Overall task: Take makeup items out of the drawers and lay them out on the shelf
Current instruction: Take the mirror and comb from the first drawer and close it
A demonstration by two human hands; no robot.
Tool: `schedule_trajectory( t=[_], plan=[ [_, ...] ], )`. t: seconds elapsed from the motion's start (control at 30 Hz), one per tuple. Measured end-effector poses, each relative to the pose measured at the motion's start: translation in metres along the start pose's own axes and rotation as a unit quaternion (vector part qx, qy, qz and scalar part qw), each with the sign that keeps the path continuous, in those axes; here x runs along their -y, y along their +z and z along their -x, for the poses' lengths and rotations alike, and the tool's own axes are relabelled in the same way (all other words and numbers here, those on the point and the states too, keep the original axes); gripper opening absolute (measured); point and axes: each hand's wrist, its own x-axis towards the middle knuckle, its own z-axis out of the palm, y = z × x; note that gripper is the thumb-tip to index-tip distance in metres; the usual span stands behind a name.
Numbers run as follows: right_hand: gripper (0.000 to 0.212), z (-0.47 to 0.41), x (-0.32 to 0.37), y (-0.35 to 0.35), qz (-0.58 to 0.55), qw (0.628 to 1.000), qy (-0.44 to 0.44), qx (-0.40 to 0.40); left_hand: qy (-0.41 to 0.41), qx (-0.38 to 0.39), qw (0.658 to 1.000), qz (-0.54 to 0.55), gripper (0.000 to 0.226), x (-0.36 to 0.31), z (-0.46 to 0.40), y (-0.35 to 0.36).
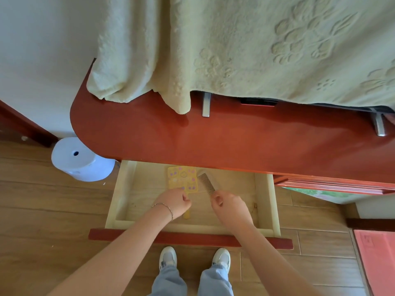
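A pale wooden drawer (121, 189) with a red front stands pulled out below the red shelf top (235, 137). Inside, my left hand (174, 200) grips a yellow hand mirror (182, 178) with cartoon pictures on it; the end of its handle shows below my wrist. My right hand (229, 205) holds a brown comb (206, 183) by one end, its teeth slanting up to the left beside the mirror. Both hands are over the middle of the drawer.
A pale green towel (235, 43) drapes over something on the shelf, with metal feet (206, 104) showing below it. A white cylinder (79, 159) stands on the wood floor left of the drawer. My feet are in front of the drawer. A pink sheet (378, 257) lies at right.
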Motion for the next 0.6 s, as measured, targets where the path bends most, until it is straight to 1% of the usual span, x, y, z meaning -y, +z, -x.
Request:
schedule_trajectory(
  t=[0.07,0.13,0.2,0.33,0.47,0.6],
  plan=[
    [0.031,-0.012,-0.004,0.006,0.016,1.000,0.026,-0.005,-0.012,0.014,0.999,-0.046,0.020,0.000,-0.009,0.001],
    [0.037,-0.022,-0.008,0.011,0.025,0.999,0.044,-0.012,-0.034,0.030,0.995,-0.083,0.032,0.000,-0.014,0.003],
    [0.043,-0.030,-0.011,0.015,0.034,0.997,0.061,-0.015,-0.050,0.040,0.993,-0.102,0.039,0.000,-0.018,0.007],
    [0.056,-0.039,-0.017,0.021,0.053,0.993,0.102,-0.012,-0.085,0.035,0.989,-0.114,0.049,-0.004,-0.024,0.018],
    [0.061,-0.044,-0.021,0.026,0.058,0.991,0.124,0.001,-0.096,0.044,0.988,-0.110,0.049,-0.008,-0.026,0.024],
    [0.061,-0.047,-0.023,0.029,0.073,0.989,0.126,0.003,-0.110,0.039,0.987,-0.106,0.039,-0.005,-0.029,0.031]
  ],
)
